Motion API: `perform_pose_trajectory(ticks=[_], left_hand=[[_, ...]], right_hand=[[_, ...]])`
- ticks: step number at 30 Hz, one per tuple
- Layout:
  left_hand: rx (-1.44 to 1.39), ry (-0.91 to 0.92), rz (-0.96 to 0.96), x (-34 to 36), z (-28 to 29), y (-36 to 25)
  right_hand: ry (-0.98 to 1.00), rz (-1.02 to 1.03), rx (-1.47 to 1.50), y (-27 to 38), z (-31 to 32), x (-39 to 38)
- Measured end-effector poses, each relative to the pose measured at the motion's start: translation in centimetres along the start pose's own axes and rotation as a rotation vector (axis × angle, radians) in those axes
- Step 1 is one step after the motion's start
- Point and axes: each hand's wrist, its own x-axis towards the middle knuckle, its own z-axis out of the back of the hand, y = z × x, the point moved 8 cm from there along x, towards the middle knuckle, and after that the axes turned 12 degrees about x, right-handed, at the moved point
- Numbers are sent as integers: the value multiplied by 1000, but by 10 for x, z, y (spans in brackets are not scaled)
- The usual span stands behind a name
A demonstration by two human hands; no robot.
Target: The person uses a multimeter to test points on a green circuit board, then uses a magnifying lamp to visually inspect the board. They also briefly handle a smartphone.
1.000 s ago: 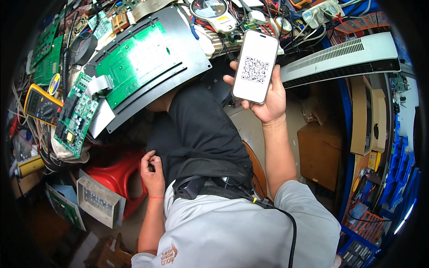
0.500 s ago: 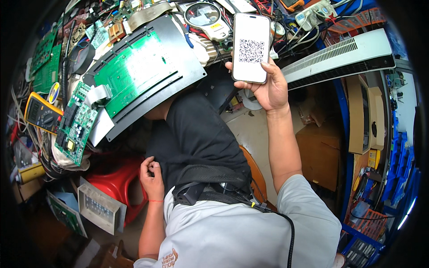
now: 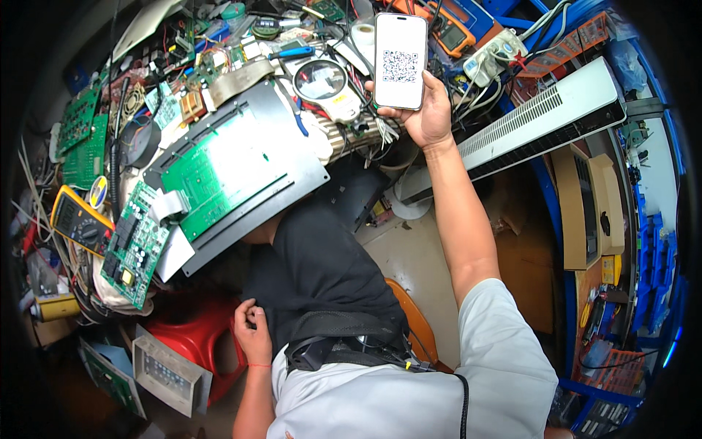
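My right hand [image 3: 426,117] grips a smartphone [image 3: 400,91], its arm stretched out over the front edge of the cluttered bench. The phone stands upright with its bright screen, showing a square black-and-white code, turned toward me. My left hand [image 3: 253,335] rests beside my dark-trousered thigh, fingers loosely curled in and nothing seen in them. Nearest the phone on the bench are a round magnifier [image 3: 322,82] and an orange multimeter [image 3: 452,33]. A large black panel with a green circuit board [image 3: 208,183] lies at the bench edge, left of the phone.
A second green board [image 3: 135,245] and a yellow multimeter [image 3: 80,219] lie at the left. A white power strip [image 3: 493,58] and a long white vented unit [image 3: 541,117] are at the right. A red stool [image 3: 197,344] stands below the bench on my left.
My view has tilted, so the bench sits lower in it and more of its far clutter shows. The phone in my right hand has shifted up and slightly left; my left hand stays by my thigh.
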Motion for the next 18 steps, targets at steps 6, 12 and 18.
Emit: perform_pose_trajectory(ticks=[6,12,18], left_hand=[[-26,-9,-5,1,0,-3],[-32,-15,-8,2,-1,-2],[-49,-2,-4,2,-1,-3]], right_hand=[[-63,38,-62,-2,20,36],[-76,15,-50,-16,36,49],[-65,0,94,-27,48,45]])
